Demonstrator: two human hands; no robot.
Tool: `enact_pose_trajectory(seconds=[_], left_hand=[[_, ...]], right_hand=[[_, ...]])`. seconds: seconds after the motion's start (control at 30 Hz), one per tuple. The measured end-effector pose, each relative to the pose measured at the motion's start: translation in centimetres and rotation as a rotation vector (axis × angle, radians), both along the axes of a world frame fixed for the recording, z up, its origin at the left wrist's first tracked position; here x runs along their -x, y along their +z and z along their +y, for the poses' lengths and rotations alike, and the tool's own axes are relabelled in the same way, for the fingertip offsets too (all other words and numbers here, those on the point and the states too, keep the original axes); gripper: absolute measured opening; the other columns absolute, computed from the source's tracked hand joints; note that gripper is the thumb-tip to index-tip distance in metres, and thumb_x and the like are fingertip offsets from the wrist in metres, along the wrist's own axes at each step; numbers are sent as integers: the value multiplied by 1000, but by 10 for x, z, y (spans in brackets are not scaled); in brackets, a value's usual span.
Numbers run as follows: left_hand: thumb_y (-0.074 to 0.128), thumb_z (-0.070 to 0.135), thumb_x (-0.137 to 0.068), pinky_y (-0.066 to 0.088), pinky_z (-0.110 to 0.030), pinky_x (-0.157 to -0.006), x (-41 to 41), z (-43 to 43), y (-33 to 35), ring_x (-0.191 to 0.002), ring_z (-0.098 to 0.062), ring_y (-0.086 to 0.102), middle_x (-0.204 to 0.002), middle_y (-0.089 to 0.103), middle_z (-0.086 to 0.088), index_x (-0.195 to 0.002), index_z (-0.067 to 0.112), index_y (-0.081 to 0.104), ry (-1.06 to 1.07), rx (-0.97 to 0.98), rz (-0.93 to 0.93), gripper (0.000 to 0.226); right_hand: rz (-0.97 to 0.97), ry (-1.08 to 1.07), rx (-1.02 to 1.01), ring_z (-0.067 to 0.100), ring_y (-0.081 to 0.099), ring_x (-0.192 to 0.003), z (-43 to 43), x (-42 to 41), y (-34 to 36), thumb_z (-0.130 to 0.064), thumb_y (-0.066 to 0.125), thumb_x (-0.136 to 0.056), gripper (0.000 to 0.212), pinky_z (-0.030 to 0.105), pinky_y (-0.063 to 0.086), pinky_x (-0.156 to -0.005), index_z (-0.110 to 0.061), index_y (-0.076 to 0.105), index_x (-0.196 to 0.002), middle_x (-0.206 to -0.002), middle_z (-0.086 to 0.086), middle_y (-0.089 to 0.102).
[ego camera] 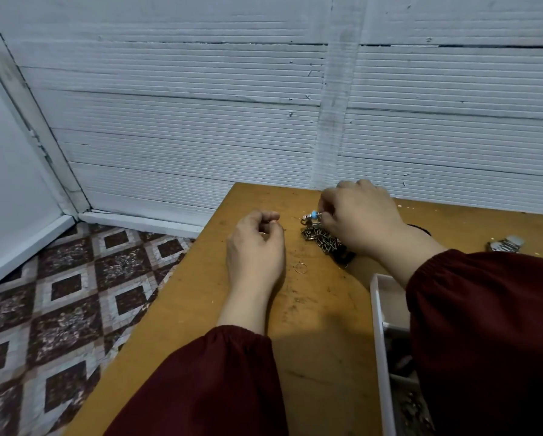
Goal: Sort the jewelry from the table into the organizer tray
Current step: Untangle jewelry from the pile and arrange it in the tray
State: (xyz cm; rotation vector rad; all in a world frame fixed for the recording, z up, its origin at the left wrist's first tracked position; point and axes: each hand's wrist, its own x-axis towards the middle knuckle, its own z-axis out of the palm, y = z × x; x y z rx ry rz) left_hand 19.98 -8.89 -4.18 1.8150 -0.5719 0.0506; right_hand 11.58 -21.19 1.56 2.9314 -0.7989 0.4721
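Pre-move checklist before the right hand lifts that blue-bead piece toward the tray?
1. Grip: right hand fingers pinch the blue-bead piece: ok.
2. Piece free of the chain pile: cannot tell, they lie close together.
3. Left hand out of the path: ok, left of the pile; fingers curled, contents cannot tell.
4. Organizer tray slot free: cannot tell, the right sleeve covers most of it.
5. Loose hoop: ok, flat on the table, apart from both hands.
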Motion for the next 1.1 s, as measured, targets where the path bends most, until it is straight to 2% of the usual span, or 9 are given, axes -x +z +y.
enact_pose_trajectory(seconds=[0.2, 0.37, 0.43, 0.53, 0.63, 0.73, 0.9, 0.97, 1.1], left_hand=[[55, 17, -88, 51, -29, -75, -2, 0, -2, -81, -11, 60, -80, 61, 14, -90, 27, 64, -60, -67, 16, 14], [63, 23, -82, 54, -38, -85, -11, -1, -11, -86, -16, 64, -80, 69, 8, -78, 25, 70, -203, -221, 92, 9], [65, 33, -75, 51, -40, -91, -14, 1, -11, -95, -19, 62, -82, 70, 12, -71, 31, 70, -267, -271, 123, 7], [61, 48, -60, 45, -44, -99, -17, 5, -8, -108, -22, 57, -84, 70, 20, -75, 45, 70, -380, -337, 126, 17], [68, 51, -52, 42, -47, -102, -20, 8, -6, -111, -23, 54, -83, 71, 21, -76, 45, 73, -470, -366, 128, 25], [73, 53, -48, 45, -48, -99, -20, 8, -7, -109, -27, 55, -81, 70, 16, -76, 44, 73, -490, -402, 113, 29], [74, 47, -52, 50, -44, -92, -19, 9, -7, -103, -24, 55, -81, 68, 12, -72, 44, 72, -459, -428, 64, 21], [74, 45, -54, 49, -43, -93, -19, 9, -6, -104, -23, 54, -83, 68, 12, -72, 44, 71, -453, -431, 54, 18], [78, 31, -68, 42, -39, -98, -14, 9, -2, -109, -21, 45, -83, 63, 12, -71, 32, 68, -429, -480, 21, 10]], right_hand=[[-203, 67, -89, 25, 53, -99, -8, 7, 13, -32, 52, -93, 8, 33, 37, -74, -28, 58, -96, -101, -3, 61], [-377, 125, -332, 21, 56, -84, -5, 12, 21, -21, 54, -94, 7, 29, 38, -68, -20, 61, -95, -94, 2, 62], [-406, 129, -382, 22, 57, -78, -2, 15, 20, -20, 54, -94, 7, 31, 43, -68, -18, 61, -94, -89, 3, 63], [-406, 125, -425, 19, 57, -73, 1, 19, 14, -19, 55, -94, 6, 31, 45, -67, -18, 60, -93, -82, 2, 64], [-403, 111, -436, 17, 56, -74, 1, 23, 8, -18, 55, -94, 6, 27, 39, -64, -22, 59, -91, -77, -3, 63], [-404, 99, -443, 17, 55, -71, 0, 25, 6, -18, 55, -93, 7, 29, 40, -64, -22, 59, -90, -73, -5, 60], [-412, 93, -479, 18, 56, -72, 3, 26, 5, -18, 56, -93, 5, 30, 44, -66, -20, 60, -92, -77, -2, 63], [-416, 88, -497, 18, 58, -74, 4, 25, 4, -18, 56, -93, 6, 33, 47, -69, -19, 62, -94, -79, 0, 64], [-412, 76, -514, 19, 59, -71, 6, 24, 3, -19, 56, -93, 8, 41, 52, -73, -17, 63, -96, -82, 2, 66]])
